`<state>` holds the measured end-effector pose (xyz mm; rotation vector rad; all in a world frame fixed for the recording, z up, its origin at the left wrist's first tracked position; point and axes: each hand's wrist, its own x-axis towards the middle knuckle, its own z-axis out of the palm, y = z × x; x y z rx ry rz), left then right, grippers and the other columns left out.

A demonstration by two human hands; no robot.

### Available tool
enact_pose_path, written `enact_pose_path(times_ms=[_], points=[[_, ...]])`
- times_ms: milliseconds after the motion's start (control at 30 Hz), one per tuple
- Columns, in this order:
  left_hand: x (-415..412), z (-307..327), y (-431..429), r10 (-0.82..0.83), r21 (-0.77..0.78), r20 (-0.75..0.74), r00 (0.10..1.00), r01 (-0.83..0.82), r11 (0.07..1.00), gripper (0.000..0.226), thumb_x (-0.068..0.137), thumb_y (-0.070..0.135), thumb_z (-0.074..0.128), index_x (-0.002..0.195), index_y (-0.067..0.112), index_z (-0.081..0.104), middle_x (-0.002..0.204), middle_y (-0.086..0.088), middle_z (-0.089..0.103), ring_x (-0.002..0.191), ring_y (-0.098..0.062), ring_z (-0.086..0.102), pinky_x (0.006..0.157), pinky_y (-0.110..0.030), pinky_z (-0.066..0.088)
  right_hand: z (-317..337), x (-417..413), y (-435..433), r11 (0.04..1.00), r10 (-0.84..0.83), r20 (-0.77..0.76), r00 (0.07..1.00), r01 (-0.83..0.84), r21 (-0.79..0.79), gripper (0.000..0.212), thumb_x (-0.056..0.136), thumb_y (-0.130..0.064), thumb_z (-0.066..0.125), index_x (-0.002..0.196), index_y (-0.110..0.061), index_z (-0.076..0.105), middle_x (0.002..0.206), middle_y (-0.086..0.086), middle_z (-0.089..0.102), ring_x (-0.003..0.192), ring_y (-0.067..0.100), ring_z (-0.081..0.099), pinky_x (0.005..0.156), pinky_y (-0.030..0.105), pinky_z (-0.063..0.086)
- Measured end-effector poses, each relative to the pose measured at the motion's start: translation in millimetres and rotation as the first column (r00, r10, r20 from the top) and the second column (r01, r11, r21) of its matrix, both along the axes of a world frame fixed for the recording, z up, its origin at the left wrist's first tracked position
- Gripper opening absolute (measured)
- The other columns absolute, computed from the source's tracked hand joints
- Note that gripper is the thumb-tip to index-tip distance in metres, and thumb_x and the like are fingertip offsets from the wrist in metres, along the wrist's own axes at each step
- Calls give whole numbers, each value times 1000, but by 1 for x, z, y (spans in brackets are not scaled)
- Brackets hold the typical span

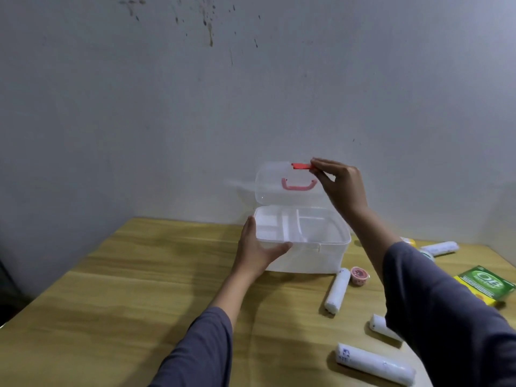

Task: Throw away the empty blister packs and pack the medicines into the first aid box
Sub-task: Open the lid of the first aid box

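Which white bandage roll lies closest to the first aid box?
The roll just off the box's front right corner, beside the small pink tape. The other three rolls lie farther out, toward the table's right side.

The light is dim and cool. Soft shadows lie on the worktop (139, 275). The picture is slightly blurred, and its edges bend.

Wooden table (139, 275) carries: first aid box (315, 255), white rolls (337, 290), pink tape (359, 275), green packet (487, 283).

You have a yellow-brown wood-grain surface (125, 289) before you, set against a pale grey wall (139, 121) marked with dark splatter stains (208, 26).
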<state>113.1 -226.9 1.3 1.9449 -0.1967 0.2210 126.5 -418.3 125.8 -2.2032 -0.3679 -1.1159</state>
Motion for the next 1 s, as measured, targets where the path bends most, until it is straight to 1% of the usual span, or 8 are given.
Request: enact_pose_path(times_ms=[167,333,467,567,667,767,900,1000], points=[[-2,-4,1,14,14,94,996,-16,1000,84,64,40,87,138,28,49,131,5,54,119,-16,54,92,-28,49,-7,27,-14,990,-131,-73,989,126,-63,37,89,-22,59,124,-12,57,133,8,56,128,22,49,114,42,30],[-9,-5,5,3,24,100,995,-5,1000,97,65,41,81,151,17,42,151,-1,48,140,-17,45,115,-38,41,-8,44,-27,966,-222,-86,971,231,119,36,89,-17,57,123,-5,56,132,14,57,125,24,51,112,34,34],[-17,-8,5,26,6,136,990,-27,1000,93,69,32,86,150,19,44,149,4,50,136,-7,45,115,-27,38,-13,50,-41,913,-256,-108,961,277,298,31,89,-12,56,118,-4,61,126,14,61,116,25,57,105,27,39],[-23,-12,4,52,1,169,984,-53,999,93,69,31,88,150,15,45,147,1,52,138,-12,46,116,-29,39,-24,49,-49,822,-228,-150,962,273,501,28,87,-9,57,113,-5,65,116,15,67,105,23,64,95,26,47],[-25,-16,3,81,-2,200,976,-82,997,94,67,35,90,148,15,47,143,2,53,133,-8,47,109,-10,35,-42,44,-48,795,-168,-174,970,238,558,25,86,-10,59,109,-3,67,109,17,69,97,15,63,89,29,49],[-27,-17,2,88,-23,196,977,-85,996,99,61,47,87,147,19,46,135,10,49,122,5,41,93,10,25,-58,40,-43,761,-97,-224,970,218,611,29,87,-11,60,115,-2,62,116,15,67,98,10,59,95,23,47],[-28,-16,2,82,-26,165,983,-79,997,106,54,66,76,147,25,43,135,12,47,119,9,40,94,4,31,-64,34,-44,769,-74,-273,959,229,597,31,88,-7,59,118,-1,60,119,15,65,100,9,56,83,3,37],[-27,-14,2,73,-15,116,990,-72,997,112,50,71,74,148,28,39,133,17,42,117,9,37,91,-2,30,-60,17,-49,819,-84,-307,948,241,520,29,88,-7,57,116,-1,62,118,17,65,105,15,60,91,10,40]])
